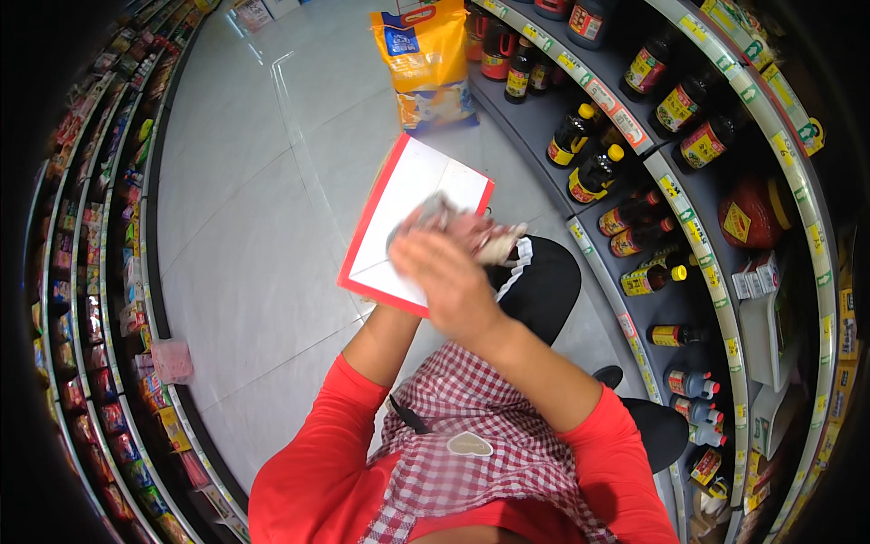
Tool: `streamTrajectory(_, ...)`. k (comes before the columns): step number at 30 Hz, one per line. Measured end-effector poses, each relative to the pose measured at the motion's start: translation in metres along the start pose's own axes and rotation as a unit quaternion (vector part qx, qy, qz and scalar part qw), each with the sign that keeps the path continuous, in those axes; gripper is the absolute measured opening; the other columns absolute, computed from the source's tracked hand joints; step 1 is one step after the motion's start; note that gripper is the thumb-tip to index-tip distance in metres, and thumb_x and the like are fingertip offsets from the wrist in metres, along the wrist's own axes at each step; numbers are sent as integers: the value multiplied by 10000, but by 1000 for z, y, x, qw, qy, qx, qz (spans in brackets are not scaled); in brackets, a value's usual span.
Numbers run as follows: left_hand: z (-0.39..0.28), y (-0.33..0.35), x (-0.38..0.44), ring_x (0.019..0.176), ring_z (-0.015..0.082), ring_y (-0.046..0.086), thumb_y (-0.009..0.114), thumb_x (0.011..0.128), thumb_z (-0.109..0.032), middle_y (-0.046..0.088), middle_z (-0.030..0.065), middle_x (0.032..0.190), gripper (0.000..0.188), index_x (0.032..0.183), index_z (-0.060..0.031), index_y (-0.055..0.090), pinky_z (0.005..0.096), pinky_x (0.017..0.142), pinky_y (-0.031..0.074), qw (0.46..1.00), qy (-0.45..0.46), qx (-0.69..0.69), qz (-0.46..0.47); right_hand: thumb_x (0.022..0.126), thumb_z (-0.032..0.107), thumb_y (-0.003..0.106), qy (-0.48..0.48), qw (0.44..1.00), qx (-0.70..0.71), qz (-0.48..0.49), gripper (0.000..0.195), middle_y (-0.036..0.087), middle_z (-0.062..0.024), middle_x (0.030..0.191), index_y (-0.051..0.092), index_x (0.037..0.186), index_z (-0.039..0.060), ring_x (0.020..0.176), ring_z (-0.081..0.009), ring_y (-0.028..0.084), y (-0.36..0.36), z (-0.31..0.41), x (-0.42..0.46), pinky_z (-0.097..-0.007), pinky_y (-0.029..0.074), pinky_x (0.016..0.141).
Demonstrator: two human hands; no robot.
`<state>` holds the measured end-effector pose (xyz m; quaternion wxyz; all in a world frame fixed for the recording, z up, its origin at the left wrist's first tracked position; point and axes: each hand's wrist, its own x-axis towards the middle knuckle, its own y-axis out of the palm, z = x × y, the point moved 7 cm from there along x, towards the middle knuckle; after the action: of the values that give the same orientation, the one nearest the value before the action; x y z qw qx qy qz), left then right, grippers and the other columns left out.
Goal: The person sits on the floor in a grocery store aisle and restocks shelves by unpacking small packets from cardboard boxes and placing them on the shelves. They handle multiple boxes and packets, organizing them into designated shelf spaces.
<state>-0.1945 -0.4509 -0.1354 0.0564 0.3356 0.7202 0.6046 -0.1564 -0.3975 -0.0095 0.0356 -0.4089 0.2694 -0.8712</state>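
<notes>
A flat white board with a red border (pixel 380 231) is tilted in front of me, above the floor. My right hand (pixel 445 279), blurred by motion, presses a crumpled reddish and grey cloth (pixel 469 228) onto the white face. My left forearm reaches under the board's lower edge; the left hand itself is hidden behind the board. A red-and-white checked apron (pixel 476 401) covers my lap.
Shelves of dark sauce bottles (pixel 601 173) with price strips curve along the right. An orange and blue bag (pixel 435 75) stands on the floor beyond the board. Shelves of small packets (pixel 129 272) line the left.
</notes>
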Motion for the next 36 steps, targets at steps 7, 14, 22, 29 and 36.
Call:
streamTrajectory(7,-4,-24,7,1235,300,462,412,974,-348,425,174,1376,543,1409,-39,307,433,1065,369,955,-2,269,-125,869,-60,442,212,951,132,-182,322,617,-109,1073,592,1149,-7,999,-195,574,-64,-44,8,-313,484,839)
streamTrajectory(14,0,-19,14,1235,281,465,423,974,-342,437,157,1370,529,1399,-42,328,413,1059,380,985,19,145,-92,774,-54,520,-9,996,86,-2,340,608,-108,1091,638,1083,27,989,-260,560,-4,14,-4,-373,458,879)
streamTrajectory(22,-5,-11,44,1218,262,485,425,978,-330,470,136,1346,486,1372,-49,378,393,1042,403,988,-5,51,-149,975,103,459,335,767,509,-202,278,614,-76,1116,526,1235,30,979,-132,588,-49,-63,-17,-289,488,868)
streamTrajectory(29,42,-5,43,1071,300,575,468,946,-368,573,126,1179,370,1129,-52,533,454,955,463,991,-64,-19,-118,799,53,566,-72,983,-163,-36,274,604,-102,1162,643,1060,17,1157,-321,518,-36,-5,-2,-448,403,1004)
streamTrajectory(36,-15,-25,40,1067,336,577,488,944,-284,577,168,1165,372,1217,-33,496,481,935,478,965,82,80,-234,791,3,545,119,991,15,-64,278,616,-127,1126,647,1050,18,1042,-288,593,-69,-37,-69,-424,487,897)
